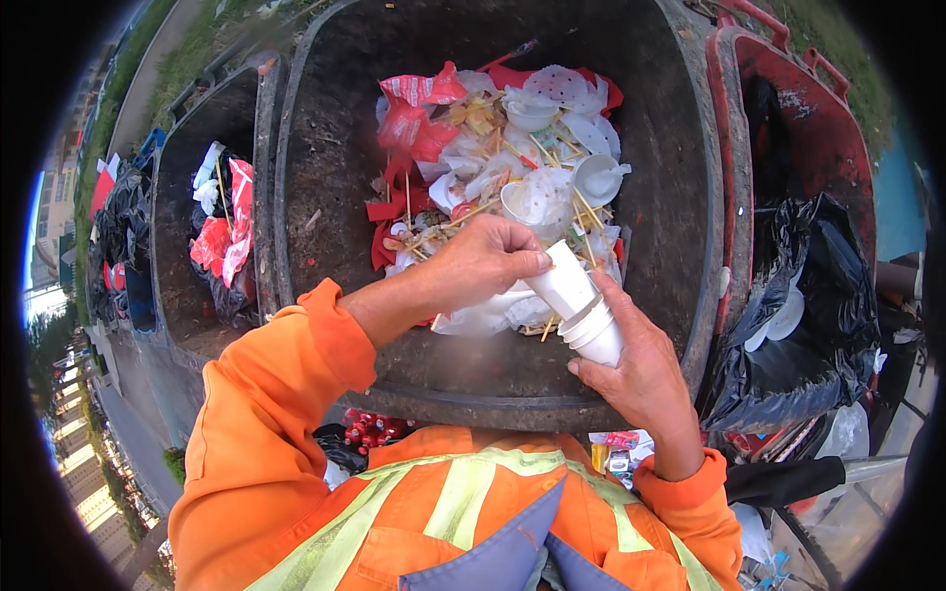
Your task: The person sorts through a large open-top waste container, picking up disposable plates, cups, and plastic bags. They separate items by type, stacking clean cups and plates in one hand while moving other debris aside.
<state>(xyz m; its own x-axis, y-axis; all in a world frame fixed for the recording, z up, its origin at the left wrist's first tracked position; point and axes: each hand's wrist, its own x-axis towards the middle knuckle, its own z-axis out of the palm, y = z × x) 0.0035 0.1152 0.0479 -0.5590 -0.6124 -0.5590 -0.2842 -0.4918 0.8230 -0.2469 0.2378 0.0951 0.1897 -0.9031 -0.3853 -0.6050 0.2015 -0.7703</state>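
Observation:
My left hand (484,258) pinches the rim of a white cup (563,284) between thumb and fingers. The cup's other end sits in a short stack of nested white cups (593,336), which my right hand (635,362) grips from the right side. Both hands are above the near part of a large dark waste bin (473,402). Inside it lie wooden skewers (545,151), a white bowl (597,179), crumpled clear plastic bags (543,196), red and white wrappers (417,133) and food scraps.
A second dark bin (266,185) with red and white bags stands at the left. At the right is a red bin (728,148) with a black bin liner (835,281) holding white pieces. Red round items (373,431) lie below the large bin's near edge. Grass borders the bins' far side.

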